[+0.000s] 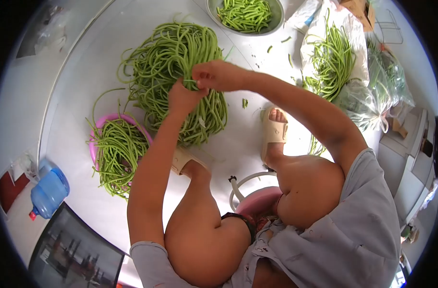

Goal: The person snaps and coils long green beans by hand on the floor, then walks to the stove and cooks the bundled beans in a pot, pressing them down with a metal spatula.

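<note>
A large tangled heap of green long beans (pixel 173 57) lies on the floor in front of me. Both hands meet over its right side. My left hand (pixel 184 98) is closed on a long bean, with a short green length showing between the hands. My right hand (pixel 221 76) is curled beside it, thumb and fingers pinched on the same green piece; the exact grip is partly hidden. A thin pale green strand sticks out above my right hand. At the top, a metal bowl (pixel 278 21) holds cut bean pieces (pixel 245 14).
A pink basin (pixel 93 146) of long beans stands left, near a blue water bottle (pixel 50 192). More beans (pixel 331 60) lie on a white sack (pixel 360 53) at right, beside a clear plastic bag (pixel 367 103). Loose bits (pixel 245 103) dot the floor near my sandalled feet.
</note>
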The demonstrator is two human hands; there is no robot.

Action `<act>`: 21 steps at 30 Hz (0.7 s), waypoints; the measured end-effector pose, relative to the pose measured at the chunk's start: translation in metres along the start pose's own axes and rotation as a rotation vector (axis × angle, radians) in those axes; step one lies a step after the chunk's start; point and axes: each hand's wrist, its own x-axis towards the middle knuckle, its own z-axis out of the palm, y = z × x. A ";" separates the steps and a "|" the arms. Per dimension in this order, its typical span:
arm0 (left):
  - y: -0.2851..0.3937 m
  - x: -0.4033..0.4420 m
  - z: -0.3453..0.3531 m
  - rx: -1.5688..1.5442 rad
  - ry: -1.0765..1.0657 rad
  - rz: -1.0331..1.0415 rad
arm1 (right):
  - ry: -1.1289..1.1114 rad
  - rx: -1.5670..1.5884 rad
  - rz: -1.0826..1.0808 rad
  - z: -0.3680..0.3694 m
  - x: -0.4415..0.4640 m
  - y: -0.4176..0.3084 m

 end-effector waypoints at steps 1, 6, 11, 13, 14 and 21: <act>0.000 -0.002 -0.002 -0.048 -0.007 -0.027 | 0.035 0.049 0.002 -0.005 -0.002 0.010; -0.001 -0.008 -0.013 -0.403 -0.135 -0.214 | 0.587 0.086 0.418 -0.013 -0.032 0.067; -0.019 -0.013 -0.031 -0.589 -0.141 -0.246 | 0.471 0.273 0.450 0.013 -0.060 0.085; -0.033 -0.011 -0.040 -0.612 -0.158 -0.284 | 0.354 0.485 0.509 0.019 -0.058 0.085; -0.042 -0.011 -0.044 -0.630 -0.139 -0.298 | 0.271 0.629 0.553 0.020 -0.052 0.086; -0.078 -0.026 -0.072 -0.945 -0.189 -0.243 | -0.006 0.965 0.411 0.051 -0.008 0.080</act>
